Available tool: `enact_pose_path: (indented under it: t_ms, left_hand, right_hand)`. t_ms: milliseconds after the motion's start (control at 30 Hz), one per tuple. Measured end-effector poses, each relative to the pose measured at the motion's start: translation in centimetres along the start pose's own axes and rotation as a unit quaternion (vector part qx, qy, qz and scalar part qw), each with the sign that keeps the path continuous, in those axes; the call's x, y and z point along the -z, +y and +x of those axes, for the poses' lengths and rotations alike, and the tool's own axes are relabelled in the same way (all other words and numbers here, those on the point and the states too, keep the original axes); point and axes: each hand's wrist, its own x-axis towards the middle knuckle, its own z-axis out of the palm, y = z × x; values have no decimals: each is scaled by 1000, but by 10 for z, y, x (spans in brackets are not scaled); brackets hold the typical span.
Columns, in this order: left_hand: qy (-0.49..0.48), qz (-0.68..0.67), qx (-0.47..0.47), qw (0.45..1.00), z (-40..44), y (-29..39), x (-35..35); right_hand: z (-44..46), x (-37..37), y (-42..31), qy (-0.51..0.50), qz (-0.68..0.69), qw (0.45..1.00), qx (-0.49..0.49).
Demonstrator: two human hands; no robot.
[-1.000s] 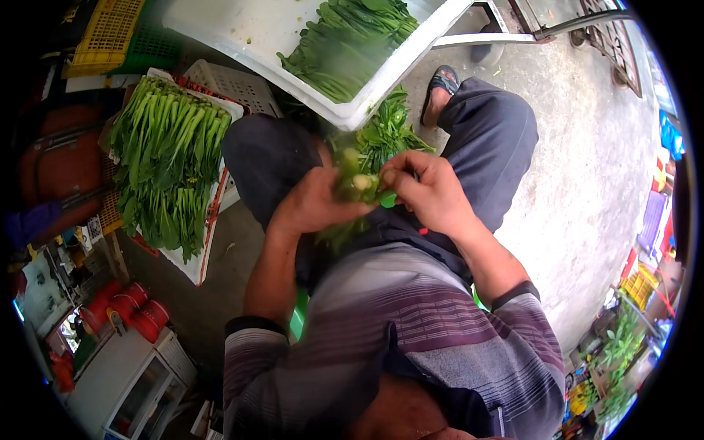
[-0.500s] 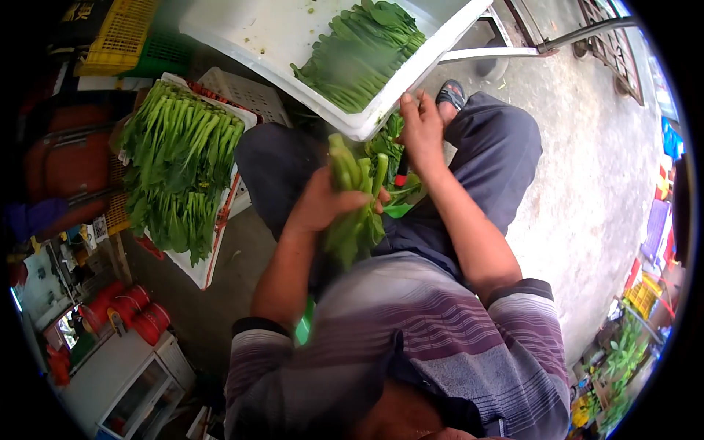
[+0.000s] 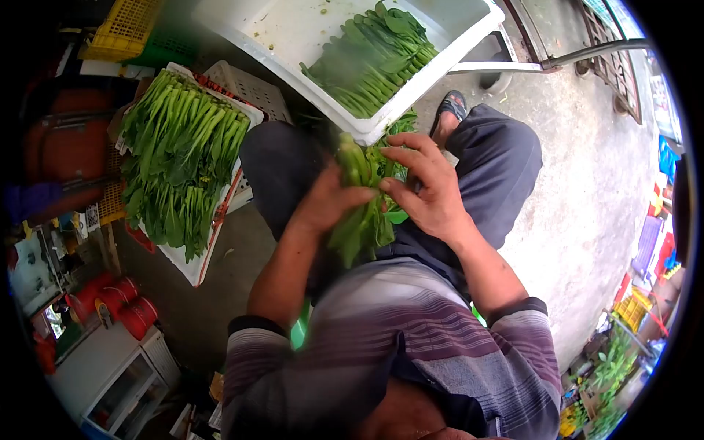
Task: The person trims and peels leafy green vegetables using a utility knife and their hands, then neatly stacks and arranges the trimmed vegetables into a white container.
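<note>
Holding a bunch of leafy greens point(image 3: 357, 172), the left hand point(image 3: 327, 196) wraps its fingers and thumb around the long green stems. The bunch is over the person's lap, in front of the striped shirt point(image 3: 411, 312). The pale stem ends point up toward the white tub, and the leaves hang down toward the belly. The right hand point(image 3: 431, 183) is just beside the bunch, on its other side. Its fingers are bent and spread, with a gap between them and the thumb. I cannot tell if it pinches a stem or leaf, or only comes close.

The person sits with knees apart in dark trousers point(image 3: 506, 158). One foot wears a dark sandal point(image 3: 454, 105) on the gray floor point(image 3: 572, 165). In front of the knees is the white tub point(image 3: 290, 26), and a neat row of greens point(image 3: 374, 59) lies inside it. More loose greens point(image 3: 400, 130) show below the tub's near corner, partly hidden by the right hand. On the left, a big pile of greens point(image 3: 187, 158) fills a white box point(image 3: 193, 268). Behind that pile is a yellow crate point(image 3: 123, 29).
</note>
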Motion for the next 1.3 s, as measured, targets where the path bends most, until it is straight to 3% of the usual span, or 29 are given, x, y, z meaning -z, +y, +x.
enact_pose_path:
  t_ms: [200, 300, 433, 500, 533, 700, 767, 867, 967, 1067, 1200, 1300]
  left_hand:
    - [-16, 31, 23, 999, -3, -7, 6]
    - [-44, 82, 27, 995, -1, -3, 6]
    - [-49, 108, 35, 992, 2, 1, -2]
    - [-38, 110, 33, 993, 3, 0, -4]
    - [-28, 112, 26, 993, 3, -2, -4]
    - [-51, 140, 16, 989, 6, -6, -6]
    - [-57, 157, 34, 985, 6, -4, -6]
    - [-72, 194, 3, 978, 8, -15, 0]
    - [-65, 146, 45, 986, 4, -10, -1]
    - [-98, 119, 41, 987, 3, -19, 5]
    - [-145, -43, 79, 985, 5, -34, 20]
    - [-160, -109, 120, 974, 13, -34, 25]
  right_hand:
    - [-1, 1, 10, -53, -54, 997, -4]
    - [0, 1, 18, -34, -55, 998, -5]
    - [4, -3, 17, 108, 120, 977, -138]
    - [8, 12, 11, 144, 224, 917, -298]
    - [5, 22, 13, 128, 279, 893, -329]
    - [1, 28, -14, -73, 83, 980, -164]
    - [-1, 19, -10, -82, 137, 964, -213]
    - [4, 13, -10, -103, 71, 973, -195]
    - [2, 8, 4, -138, 53, 966, -212]
    - [1, 6, 4, -135, 124, 956, -228]
    - [5, 7, 3, -154, 100, 952, -244]
    - [3, -1, 9, -93, 141, 952, -255]
